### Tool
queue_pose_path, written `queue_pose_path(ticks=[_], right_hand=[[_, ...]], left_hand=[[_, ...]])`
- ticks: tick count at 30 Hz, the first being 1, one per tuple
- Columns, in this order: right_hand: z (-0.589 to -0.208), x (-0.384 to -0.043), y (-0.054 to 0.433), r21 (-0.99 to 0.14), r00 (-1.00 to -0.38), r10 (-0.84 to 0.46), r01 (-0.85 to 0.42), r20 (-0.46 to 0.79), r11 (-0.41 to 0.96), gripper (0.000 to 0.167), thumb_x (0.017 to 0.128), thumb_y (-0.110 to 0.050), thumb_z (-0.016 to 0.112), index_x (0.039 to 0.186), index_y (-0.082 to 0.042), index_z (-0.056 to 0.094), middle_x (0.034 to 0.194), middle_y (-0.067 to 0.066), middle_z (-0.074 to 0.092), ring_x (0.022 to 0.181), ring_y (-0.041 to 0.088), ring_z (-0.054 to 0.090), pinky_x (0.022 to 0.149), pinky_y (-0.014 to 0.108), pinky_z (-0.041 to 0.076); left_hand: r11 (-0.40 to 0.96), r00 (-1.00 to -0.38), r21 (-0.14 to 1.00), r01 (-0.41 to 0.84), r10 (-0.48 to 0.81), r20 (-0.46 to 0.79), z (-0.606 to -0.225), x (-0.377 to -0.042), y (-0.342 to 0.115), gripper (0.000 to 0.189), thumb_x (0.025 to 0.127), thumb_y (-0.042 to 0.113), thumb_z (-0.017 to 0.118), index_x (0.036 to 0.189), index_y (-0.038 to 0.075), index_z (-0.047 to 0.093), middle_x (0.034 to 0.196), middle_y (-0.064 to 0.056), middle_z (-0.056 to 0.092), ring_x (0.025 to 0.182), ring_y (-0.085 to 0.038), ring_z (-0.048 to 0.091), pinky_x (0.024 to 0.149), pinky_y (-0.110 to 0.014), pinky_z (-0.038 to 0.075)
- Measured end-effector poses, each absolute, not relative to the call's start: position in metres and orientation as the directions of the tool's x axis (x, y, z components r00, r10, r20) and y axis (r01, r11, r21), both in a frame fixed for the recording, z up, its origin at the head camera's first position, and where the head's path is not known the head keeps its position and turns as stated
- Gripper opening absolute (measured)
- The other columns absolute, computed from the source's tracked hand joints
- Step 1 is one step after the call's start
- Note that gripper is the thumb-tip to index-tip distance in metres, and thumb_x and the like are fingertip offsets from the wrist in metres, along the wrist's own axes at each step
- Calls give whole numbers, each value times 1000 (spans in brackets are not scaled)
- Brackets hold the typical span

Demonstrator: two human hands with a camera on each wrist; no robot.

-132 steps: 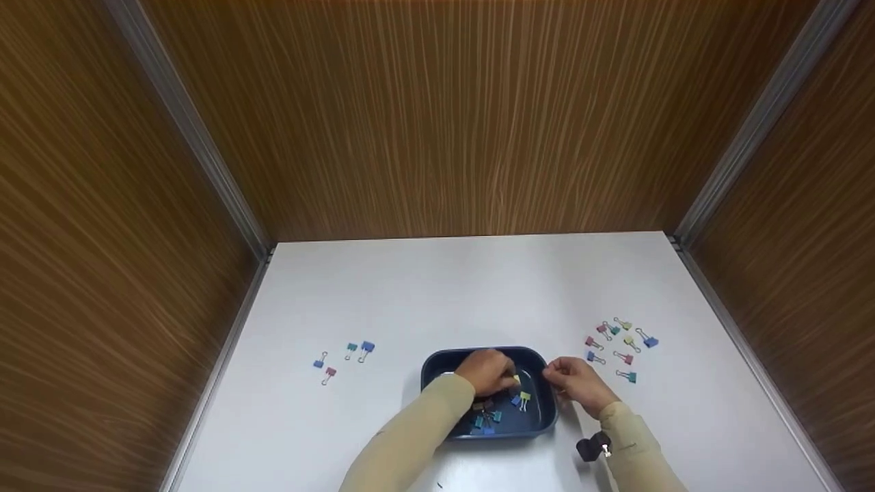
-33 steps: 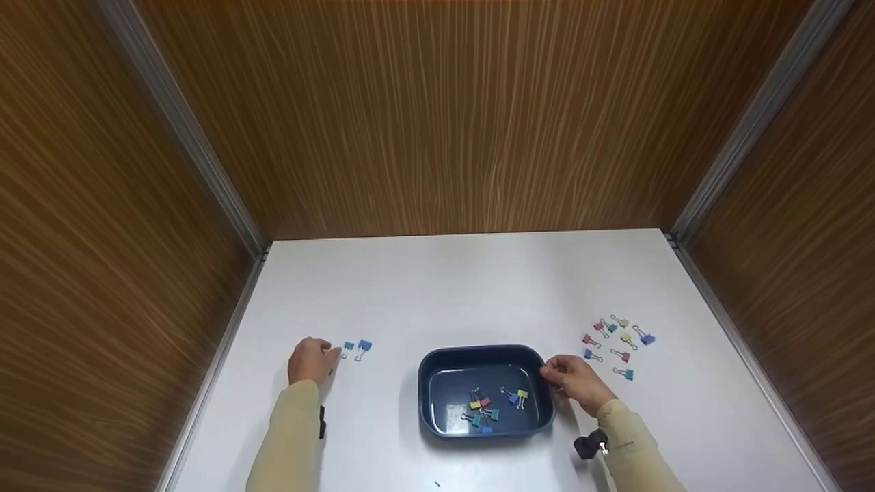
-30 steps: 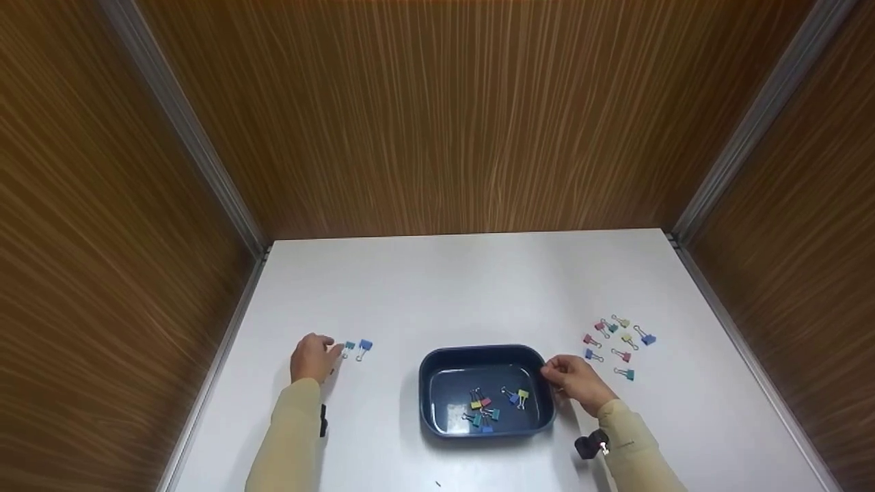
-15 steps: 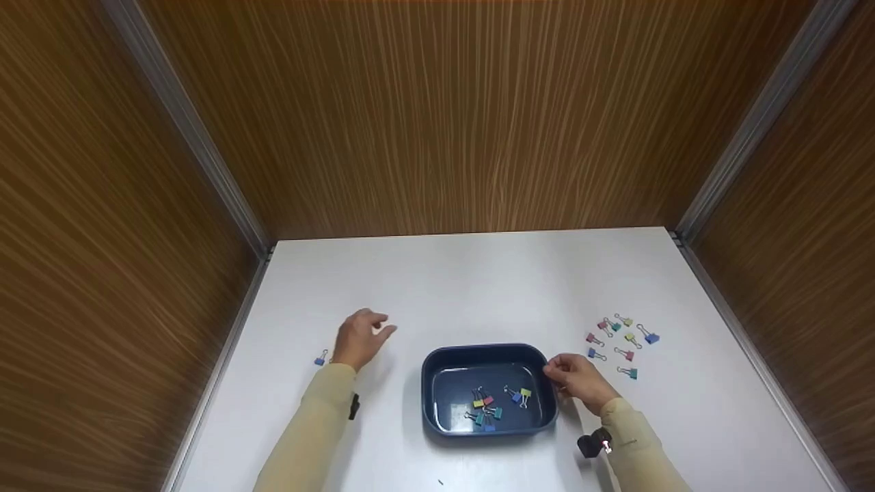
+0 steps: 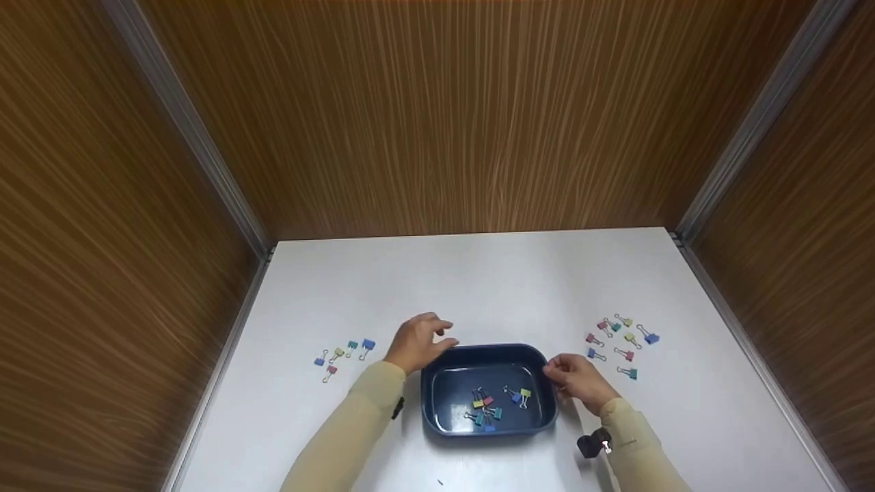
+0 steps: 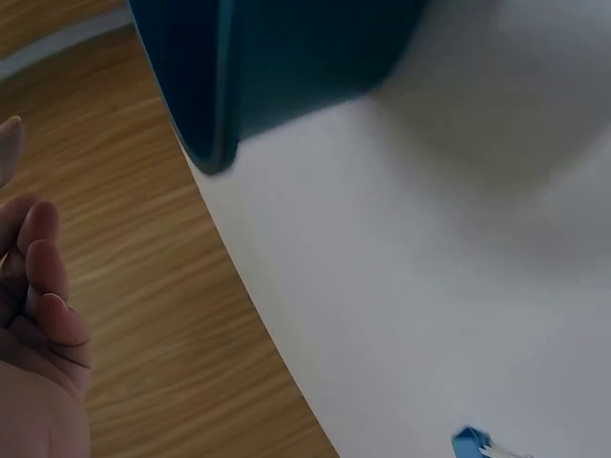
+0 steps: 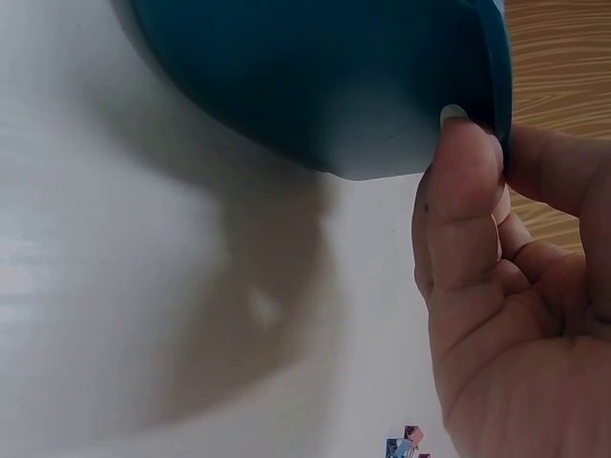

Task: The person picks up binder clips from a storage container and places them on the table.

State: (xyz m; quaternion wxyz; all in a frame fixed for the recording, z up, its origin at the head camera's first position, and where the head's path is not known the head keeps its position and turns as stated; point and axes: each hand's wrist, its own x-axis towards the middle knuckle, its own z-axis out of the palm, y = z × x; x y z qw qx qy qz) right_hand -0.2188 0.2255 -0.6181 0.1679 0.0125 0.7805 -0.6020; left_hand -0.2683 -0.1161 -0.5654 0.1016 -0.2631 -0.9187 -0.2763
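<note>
Binder clips (image 5: 487, 401) lie jumbled in the dark blue tray (image 5: 472, 377), apart from the left hand (image 5: 415, 342); its thumb and forefinger stand spread, nothing visible between them; hand is at the tray's far left corner, contact with the rim cannot be told; right hand (image 5: 581, 384) pinches the right rim between thumb and fingers, presumably to steady it; farther out, a left cluster (image 5: 368, 344) of five clips and a larger right cluster (image 5: 651, 338) rest on the white table (image 5: 410, 273); step in hand, as judged: an empty-handed reach at the tray; next move seems to call for clearing the rim, then a narrow pinch on one clip, crossed handles being a likely snag.
</note>
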Motion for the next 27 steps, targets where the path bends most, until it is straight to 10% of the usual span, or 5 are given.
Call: queue_pose_path(ticks=[27], right_hand=[[-618, -217, 223, -936, -949, -158, 223, -273, 274, 18, 94, -15, 60, 96, 3, 57, 79, 4, 55, 68, 16, 53, 56, 30, 49]], left_hand=[[623, -686, 289, 727, 666, 291, -586, -260, -27, 33, 83, 40, 74, 106, 17, 75, 87, 6, 65, 79, -7, 59, 77, -20, 50]])
